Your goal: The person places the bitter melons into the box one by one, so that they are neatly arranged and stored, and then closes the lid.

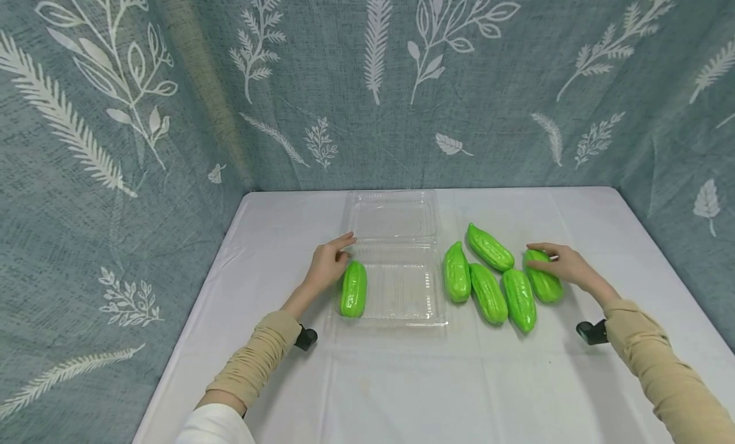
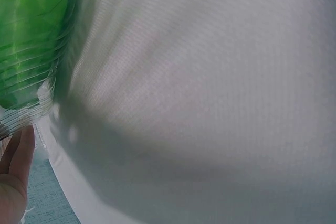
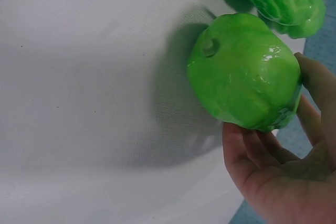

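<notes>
My right hand (image 1: 559, 264) grips a glossy green bitter melon (image 1: 542, 281), the rightmost of a group on the table. In the right wrist view its thumb lies along one side of the ridged bitter melon (image 3: 244, 72), and the fingers (image 3: 239, 156) curl against the other side. My left hand (image 1: 328, 263) rests at the left edge of a clear plastic clamshell container (image 1: 402, 319), near the hinge. Straight fingers (image 2: 22, 156) touch the container's corner in the left wrist view. One bitter melon (image 1: 353, 289) lies lengthwise along the left side of the container's base.
Between the container and my right hand lie several more bitter melons (image 1: 488, 294), close together. The container's lid (image 1: 392, 215) is folded back flat toward the table's far edge. A white cloth covers the table (image 1: 413, 386), and patterned blue-green curtains (image 1: 344, 138) hang behind and beside it.
</notes>
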A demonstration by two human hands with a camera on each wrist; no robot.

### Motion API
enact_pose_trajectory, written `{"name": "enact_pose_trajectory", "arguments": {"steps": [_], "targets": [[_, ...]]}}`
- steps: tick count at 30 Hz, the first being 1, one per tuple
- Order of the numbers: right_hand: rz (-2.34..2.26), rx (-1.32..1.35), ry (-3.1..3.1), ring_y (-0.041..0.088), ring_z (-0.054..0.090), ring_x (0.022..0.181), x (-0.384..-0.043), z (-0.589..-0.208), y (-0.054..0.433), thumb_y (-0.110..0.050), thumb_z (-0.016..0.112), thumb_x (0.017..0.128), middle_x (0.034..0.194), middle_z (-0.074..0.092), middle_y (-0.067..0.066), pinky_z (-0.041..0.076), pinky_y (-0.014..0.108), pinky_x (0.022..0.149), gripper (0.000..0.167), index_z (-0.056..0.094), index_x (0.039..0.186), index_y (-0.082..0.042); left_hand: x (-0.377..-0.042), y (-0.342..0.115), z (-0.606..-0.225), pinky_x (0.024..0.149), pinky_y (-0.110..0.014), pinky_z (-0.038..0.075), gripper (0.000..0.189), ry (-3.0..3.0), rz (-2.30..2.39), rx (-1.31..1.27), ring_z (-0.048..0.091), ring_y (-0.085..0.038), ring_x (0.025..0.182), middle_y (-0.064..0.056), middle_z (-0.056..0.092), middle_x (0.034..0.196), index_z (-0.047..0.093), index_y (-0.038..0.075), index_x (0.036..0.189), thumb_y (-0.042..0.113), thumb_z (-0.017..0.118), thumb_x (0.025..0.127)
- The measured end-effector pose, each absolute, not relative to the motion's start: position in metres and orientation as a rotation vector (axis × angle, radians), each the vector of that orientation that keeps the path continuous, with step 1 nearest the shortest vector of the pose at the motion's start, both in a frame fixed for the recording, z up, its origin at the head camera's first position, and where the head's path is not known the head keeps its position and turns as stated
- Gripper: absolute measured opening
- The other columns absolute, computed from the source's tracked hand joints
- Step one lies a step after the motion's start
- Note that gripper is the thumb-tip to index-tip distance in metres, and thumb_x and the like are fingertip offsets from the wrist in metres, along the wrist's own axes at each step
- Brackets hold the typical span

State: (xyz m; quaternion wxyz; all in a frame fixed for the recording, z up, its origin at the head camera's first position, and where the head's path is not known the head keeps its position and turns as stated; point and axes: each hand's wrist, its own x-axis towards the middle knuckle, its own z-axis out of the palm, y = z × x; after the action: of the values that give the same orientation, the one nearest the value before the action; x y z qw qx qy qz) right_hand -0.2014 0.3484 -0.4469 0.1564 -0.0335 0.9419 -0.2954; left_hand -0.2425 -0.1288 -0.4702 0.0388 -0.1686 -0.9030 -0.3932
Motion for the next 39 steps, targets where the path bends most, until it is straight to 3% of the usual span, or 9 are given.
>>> {"name": "enact_pose_trajectory", "arguments": {"steps": [39], "targets": [[-0.885,-0.042,2.699,0.050,0.037,0.121,-0.1985,-0.4471,0.3454,-0.039,0.054,0.095,0.141,0.034,0.035,0.040,0.059,0.090,0.064,0.038,0.142,0.001,-0.2407,-0.1283,-0.4669,0.053,-0.016,0.034,0.039,-2.751,-1.205,-0.536,0.035,-0.007,0.051,-0.017,0.054,0.135,0.061,-0.004,0.122,-0.012,0.049,0.086]]}}
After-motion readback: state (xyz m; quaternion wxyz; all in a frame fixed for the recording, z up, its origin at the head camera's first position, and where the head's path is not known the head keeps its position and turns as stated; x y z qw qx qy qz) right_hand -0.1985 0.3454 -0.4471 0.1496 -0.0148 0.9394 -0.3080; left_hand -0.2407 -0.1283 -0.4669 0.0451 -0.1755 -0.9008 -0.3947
